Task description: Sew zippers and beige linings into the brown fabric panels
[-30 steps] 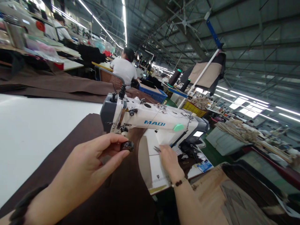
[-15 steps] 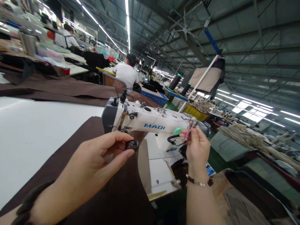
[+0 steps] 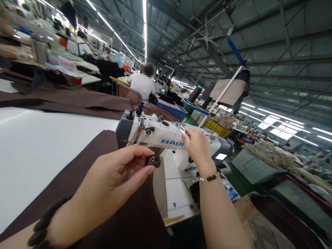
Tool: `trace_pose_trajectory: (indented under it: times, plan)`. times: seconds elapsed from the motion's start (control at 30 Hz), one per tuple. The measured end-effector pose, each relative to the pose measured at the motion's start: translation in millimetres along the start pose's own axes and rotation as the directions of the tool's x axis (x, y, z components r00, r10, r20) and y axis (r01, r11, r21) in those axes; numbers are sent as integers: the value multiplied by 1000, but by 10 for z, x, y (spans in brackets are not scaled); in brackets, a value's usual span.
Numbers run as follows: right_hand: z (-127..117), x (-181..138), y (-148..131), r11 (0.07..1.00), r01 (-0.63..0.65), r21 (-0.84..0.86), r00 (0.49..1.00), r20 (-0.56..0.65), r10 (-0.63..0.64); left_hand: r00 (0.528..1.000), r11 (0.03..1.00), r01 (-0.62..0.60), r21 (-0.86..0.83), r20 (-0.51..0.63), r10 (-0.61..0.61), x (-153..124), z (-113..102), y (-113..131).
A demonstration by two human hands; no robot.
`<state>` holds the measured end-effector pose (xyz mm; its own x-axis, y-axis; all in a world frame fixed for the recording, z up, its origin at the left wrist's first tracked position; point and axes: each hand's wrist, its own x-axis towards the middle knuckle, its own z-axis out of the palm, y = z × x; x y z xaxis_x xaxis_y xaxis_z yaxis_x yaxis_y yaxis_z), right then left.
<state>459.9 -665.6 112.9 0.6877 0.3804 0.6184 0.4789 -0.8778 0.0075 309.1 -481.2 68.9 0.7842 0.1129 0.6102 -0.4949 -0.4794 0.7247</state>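
Head view: the left hand [image 3: 116,174] pinched a small dark bobbin [image 3: 153,161] just in front of the sewing machine [image 3: 155,133]. The right hand [image 3: 197,147] rested on the machine's top; its grip could not be determined. Brown cloth [image 3: 77,166] covered the table [image 3: 38,145] before the machine.

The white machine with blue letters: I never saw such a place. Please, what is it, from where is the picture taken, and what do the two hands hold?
It is a sewing machine on a white table. The camera sits on the worker's head and looks down at that person's own hands. Brown cloth lies on the table beside the machine. The left hand pinches a small dark metal part between thumb and fingers. The right hand touches the machine's top; whether it holds anything is unclear. Another person sits further ahead.
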Motion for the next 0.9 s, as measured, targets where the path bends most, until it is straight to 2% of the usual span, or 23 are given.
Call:
trace_pose_trajectory:
  times: [0.1,0.27,0.37,0.43,0.47,0.53,0.6,0.67,0.73,0.8,0.9]
  plan:
    - [-20,68,-62,998,-22,-56,999,24,24,1000,999,-27,28,-7,27,-20,1,-15]
    - [-57,76,-62,998,-54,-42,998,28,55,993,988,-120,93,8,119,-53,-24,-57]
    - [-108,-108,20,995,-96,23,995,17,96,983,975,-180,132,45,176,-95,-59,-133]
    - [-123,-339,60,975,-149,167,988,51,143,976,968,-208,139,96,196,-151,-84,-205]
    - [-118,-481,62,946,-182,267,982,99,161,972,966,-219,140,124,202,-190,-94,-244]
    - [-81,-789,10,843,-260,470,952,272,142,964,963,-231,142,168,206,-287,-108,-321]
    - [-27,-1082,-114,698,-362,617,889,454,60,966,963,-220,159,171,192,-399,-108,-389]
    - [16,-1310,-276,552,-457,698,825,565,-30,976,961,-192,200,144,165,-507,-94,-439]
    - [35,-1448,-420,435,-524,733,784,614,-91,980,950,-181,254,125,153,-594,-75,-469]
    - [31,-1507,-508,358,-572,738,752,646,-130,973,934,-216,286,147,180,-653,-56,-481]
    - [-4,-1519,-549,356,-595,721,717,676,-171,947,910,-298,288,209,244,-696,-41,-474]
